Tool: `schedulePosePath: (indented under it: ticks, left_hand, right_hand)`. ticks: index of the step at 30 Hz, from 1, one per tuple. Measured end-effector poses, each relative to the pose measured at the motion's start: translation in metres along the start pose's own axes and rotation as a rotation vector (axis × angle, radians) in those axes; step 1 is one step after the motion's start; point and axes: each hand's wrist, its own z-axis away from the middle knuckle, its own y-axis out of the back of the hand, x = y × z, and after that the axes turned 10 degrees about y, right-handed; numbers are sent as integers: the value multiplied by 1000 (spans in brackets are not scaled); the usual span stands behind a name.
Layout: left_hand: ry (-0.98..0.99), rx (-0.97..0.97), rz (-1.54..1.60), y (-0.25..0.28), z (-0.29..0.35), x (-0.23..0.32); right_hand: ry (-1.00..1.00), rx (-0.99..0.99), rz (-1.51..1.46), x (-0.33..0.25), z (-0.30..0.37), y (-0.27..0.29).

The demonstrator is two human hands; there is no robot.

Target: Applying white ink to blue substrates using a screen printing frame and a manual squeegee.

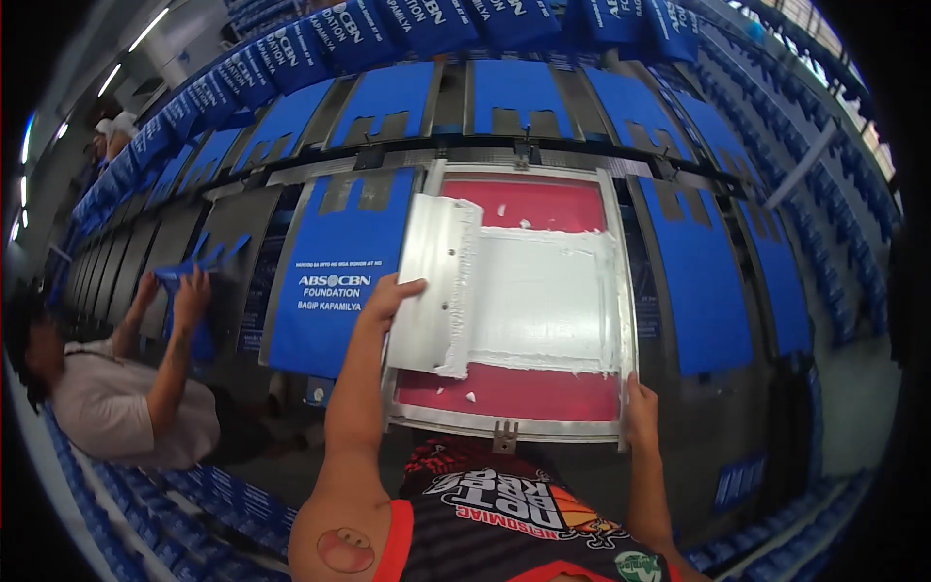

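Note:
My left hand (393, 299) is closed on the near-left side of a wide metal squeegee (427, 262), thumb on top. The squeegee lies at the left part of a silkscreen frame (562, 428), with thick white ink (467, 310) along its right edge. White ink also coats the middle of the screen, between bands of red mesh (543, 204) at the far and near ends. My right hand (640, 412) grips the frame's right rail near its front corner. Beside the frame on the left lies a flat blue bag (339, 228) with white print.
Blank blue bags (689, 281) lie on boards to the right, with another row of blue bags (383, 107) behind. Printed bags (339, 34) hang along the far side. At left, a co-worker (145, 398) handles a blue bag (199, 310). A metal hinge clamp (504, 436) juts from the frame's front.

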Motion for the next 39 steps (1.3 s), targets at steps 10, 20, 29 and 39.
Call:
schedulePosePath:
  ticks: [10,20,29,39]
  left_hand:
    - [32,111,-31,19,33,7]
    - [-14,19,71,33,-14,-27]
    - [-19,-4,179,40,6,-29]
    - [1,46,227,39,25,-12]
  right_hand:
    - [-68,-47,-57,40,-9,-29]
    - [-100,-84,67,85,-26,-23]
    - [874,49,5,-95,-38,71]
    - [1685,32,680,-196,18,182]
